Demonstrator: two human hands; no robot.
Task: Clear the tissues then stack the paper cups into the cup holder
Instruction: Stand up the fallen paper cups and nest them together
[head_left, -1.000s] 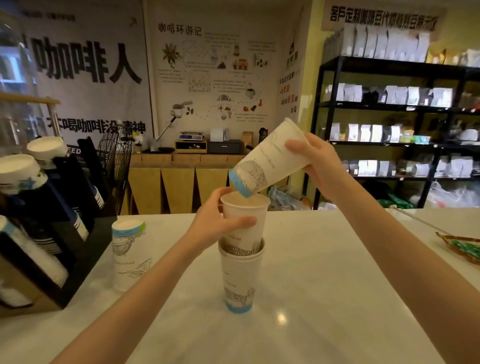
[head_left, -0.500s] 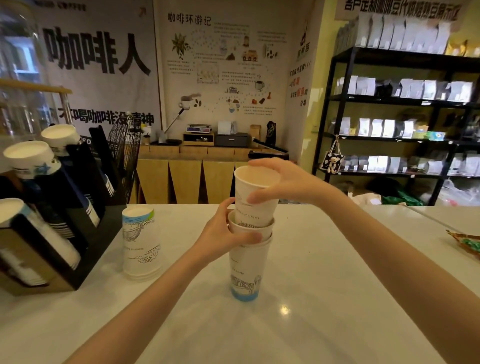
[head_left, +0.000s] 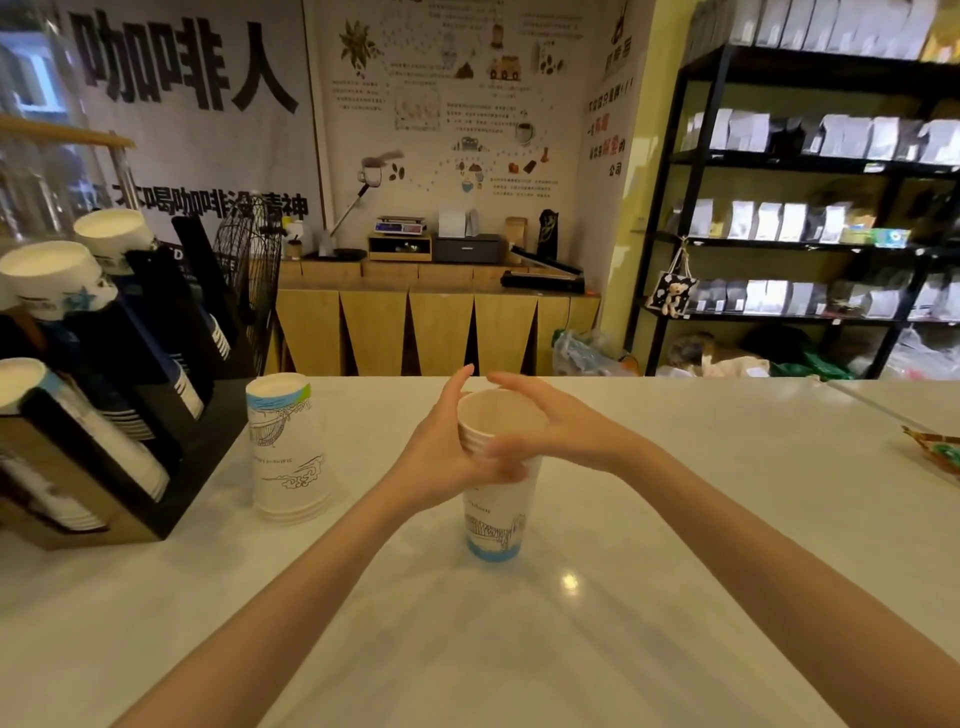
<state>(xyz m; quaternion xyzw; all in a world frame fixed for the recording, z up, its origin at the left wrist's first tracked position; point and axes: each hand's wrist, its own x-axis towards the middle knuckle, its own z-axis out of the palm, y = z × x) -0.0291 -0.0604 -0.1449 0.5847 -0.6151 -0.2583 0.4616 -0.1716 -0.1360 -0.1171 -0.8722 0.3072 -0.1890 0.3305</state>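
Cups (head_left: 494, 512) now nested flush; left hand (head_left: 441, 460) and right hand (head_left: 553, 434) clasp them.

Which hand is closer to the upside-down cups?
Left. The left hand holds the upright stack just right of the upside-down cups; the right hand is on its other side.
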